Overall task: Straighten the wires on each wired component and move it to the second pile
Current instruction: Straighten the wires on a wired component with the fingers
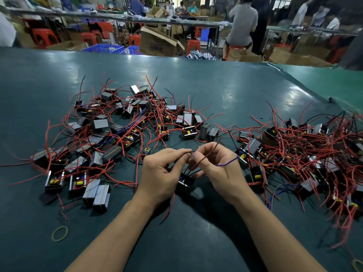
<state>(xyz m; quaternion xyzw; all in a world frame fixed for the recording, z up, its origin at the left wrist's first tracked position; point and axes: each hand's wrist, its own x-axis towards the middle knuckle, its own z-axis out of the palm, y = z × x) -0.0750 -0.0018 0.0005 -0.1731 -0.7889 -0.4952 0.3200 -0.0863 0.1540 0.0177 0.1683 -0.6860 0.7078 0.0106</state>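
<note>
The left hand (163, 169) and right hand (216, 165) each pinch a thin dark wire (191, 151) between thumb and fingertips, with the wired component (184, 181) hanging just beneath them above the worktop (196, 85). Straightening looks under way. Next, probably, the wires get drawn straight; which pile receives it I cannot tell.

Two bare forearms and hands, no sleeves in view
The left hand (163, 173) and right hand (218, 165) wear no gloves, rings, watch or wristband; fingernails short and plain
</note>
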